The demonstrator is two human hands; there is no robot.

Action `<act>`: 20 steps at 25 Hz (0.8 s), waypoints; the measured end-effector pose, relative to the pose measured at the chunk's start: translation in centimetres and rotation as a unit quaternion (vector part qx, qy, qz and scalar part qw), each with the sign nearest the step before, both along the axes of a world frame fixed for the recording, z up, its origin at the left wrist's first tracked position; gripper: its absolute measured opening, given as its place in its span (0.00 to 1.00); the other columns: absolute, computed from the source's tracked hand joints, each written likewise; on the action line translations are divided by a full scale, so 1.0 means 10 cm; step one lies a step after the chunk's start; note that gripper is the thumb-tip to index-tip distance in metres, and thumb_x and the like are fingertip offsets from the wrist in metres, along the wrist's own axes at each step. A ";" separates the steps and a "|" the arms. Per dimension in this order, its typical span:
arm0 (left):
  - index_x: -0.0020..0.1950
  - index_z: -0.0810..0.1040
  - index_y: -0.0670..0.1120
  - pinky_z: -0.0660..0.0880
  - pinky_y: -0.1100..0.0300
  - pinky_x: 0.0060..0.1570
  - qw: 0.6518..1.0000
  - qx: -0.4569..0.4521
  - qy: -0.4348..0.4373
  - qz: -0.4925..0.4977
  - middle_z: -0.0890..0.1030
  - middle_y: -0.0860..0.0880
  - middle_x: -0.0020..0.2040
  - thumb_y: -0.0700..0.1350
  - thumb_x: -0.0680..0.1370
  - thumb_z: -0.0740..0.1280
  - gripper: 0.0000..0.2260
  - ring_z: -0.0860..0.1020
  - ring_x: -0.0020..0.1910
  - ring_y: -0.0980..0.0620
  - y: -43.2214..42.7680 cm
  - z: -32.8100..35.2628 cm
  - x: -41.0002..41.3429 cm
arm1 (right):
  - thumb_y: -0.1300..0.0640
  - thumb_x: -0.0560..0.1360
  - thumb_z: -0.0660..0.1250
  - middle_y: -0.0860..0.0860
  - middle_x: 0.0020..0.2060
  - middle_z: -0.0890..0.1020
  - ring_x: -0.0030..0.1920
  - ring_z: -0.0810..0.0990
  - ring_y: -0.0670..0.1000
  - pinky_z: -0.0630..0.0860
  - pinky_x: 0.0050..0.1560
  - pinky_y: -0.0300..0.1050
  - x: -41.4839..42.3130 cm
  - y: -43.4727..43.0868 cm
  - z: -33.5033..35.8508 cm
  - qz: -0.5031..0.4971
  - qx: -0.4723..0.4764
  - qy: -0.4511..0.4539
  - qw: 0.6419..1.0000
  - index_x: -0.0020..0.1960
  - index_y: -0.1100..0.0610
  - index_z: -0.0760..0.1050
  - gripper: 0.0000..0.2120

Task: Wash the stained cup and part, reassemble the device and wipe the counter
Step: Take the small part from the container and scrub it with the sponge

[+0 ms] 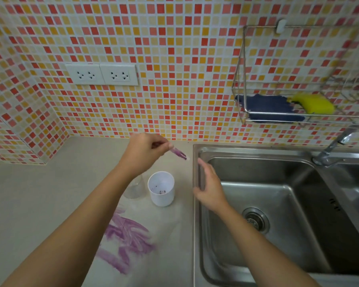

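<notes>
My left hand [144, 151] pinches a small clear part stained purple [179, 153] and holds it above the counter, near the sink's left rim. Below it stands a white cup-shaped device base [161, 188] with small dark bits inside. A clear cup [135, 188] stands just left of the base, partly hidden by my left forearm. My right hand [210, 186] hovers over the sink's left rim, fingers straight and apart, holding nothing. Purple smears [125, 239] streak the beige counter [50, 193] in front of the base.
A steel double sink [278, 195] fills the right side, with a drain [255, 220] and a tap [332, 147] at the back. A wire rack [298, 119] on the tiled wall holds a dark blue cloth [267, 107] and a yellow sponge [313, 103]. Wall sockets [102, 75] sit left.
</notes>
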State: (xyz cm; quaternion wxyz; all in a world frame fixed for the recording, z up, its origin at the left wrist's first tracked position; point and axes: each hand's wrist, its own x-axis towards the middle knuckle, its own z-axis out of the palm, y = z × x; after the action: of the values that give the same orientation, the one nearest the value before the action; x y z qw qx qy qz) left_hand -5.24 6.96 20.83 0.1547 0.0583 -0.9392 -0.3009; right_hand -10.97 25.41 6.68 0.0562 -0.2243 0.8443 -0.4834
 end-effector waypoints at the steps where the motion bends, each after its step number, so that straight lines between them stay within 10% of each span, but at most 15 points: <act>1: 0.47 0.84 0.46 0.68 0.68 0.36 0.997 0.075 0.012 0.015 0.80 0.51 0.34 0.47 0.76 0.68 0.07 0.76 0.33 0.57 0.13 -0.03 -0.01 | 0.69 0.67 0.67 0.51 0.68 0.67 0.68 0.67 0.50 0.67 0.67 0.43 -0.05 0.18 0.14 -0.046 -0.030 0.030 0.998 0.71 0.54 0.63 0.35; 5: 0.41 0.82 0.42 0.73 0.60 0.41 0.895 0.442 0.008 0.061 0.79 0.47 0.33 0.46 0.76 0.68 0.09 0.74 0.34 0.53 0.78 -0.22 -0.16 | 0.70 0.67 0.61 0.53 0.54 0.75 0.55 0.75 0.51 0.67 0.53 0.25 -0.35 1.04 0.82 -0.174 -0.073 0.213 0.959 0.58 0.59 0.75 0.21; 10: 0.42 0.81 0.40 0.72 0.63 0.40 0.809 0.585 -0.029 0.040 0.77 0.49 0.31 0.43 0.76 0.68 0.08 0.74 0.32 0.55 1.66 -0.29 -0.31 | 0.60 0.71 0.59 0.53 0.49 0.76 0.52 0.71 0.50 0.67 0.52 0.43 -0.86 1.93 1.68 -0.260 -0.008 0.378 0.889 0.53 0.59 0.75 0.13; 16: 0.39 0.82 0.42 0.74 0.60 0.42 0.844 0.534 -0.010 0.044 0.80 0.47 0.34 0.45 0.75 0.69 0.08 0.76 0.36 0.53 2.23 -0.31 -0.39 | 0.41 0.75 0.62 0.60 0.72 0.62 0.72 0.59 0.62 0.60 0.69 0.53 -1.85 2.48 2.03 -0.208 0.295 0.127 0.924 0.72 0.58 0.59 0.33; 20: 0.43 0.83 0.41 0.74 0.58 0.43 0.867 0.494 0.021 0.067 0.81 0.46 0.36 0.46 0.74 0.70 0.09 0.77 0.37 0.51 2.42 -0.31 -0.42 | 0.32 0.69 0.64 0.57 0.75 0.57 0.72 0.60 0.61 0.63 0.68 0.52 -2.14 2.42 1.95 -0.140 0.304 0.012 0.942 0.76 0.57 0.50 0.47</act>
State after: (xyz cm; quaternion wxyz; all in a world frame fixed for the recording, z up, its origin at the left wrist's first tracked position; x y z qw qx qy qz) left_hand -9.46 31.15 17.69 0.1454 0.1835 -0.6581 -0.7156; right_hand -32.41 49.61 26.19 0.0433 -0.0815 0.9746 -0.2040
